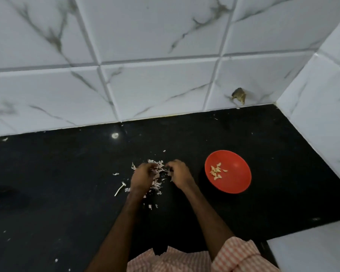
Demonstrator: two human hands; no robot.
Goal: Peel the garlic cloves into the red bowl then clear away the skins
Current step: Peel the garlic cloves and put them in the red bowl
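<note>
A red bowl (229, 185) sits on the black counter to the right and holds several peeled garlic cloves (216, 171). A loose pile of pale garlic skins (157, 174) lies in the middle of the counter. My left hand (142, 176) rests on the left side of the pile with its fingers curled over the skins. My right hand (178, 172) is at the pile's right edge, fingers curled, pinching some skins. A garlic stem (119, 189) lies just left of the pile.
The black counter (67, 183) ends at white marble-look wall tiles behind and on the right. Stray skin flakes (149, 206) lie nearer to me. A small brown lump (238, 95) sticks to the wall by the corner.
</note>
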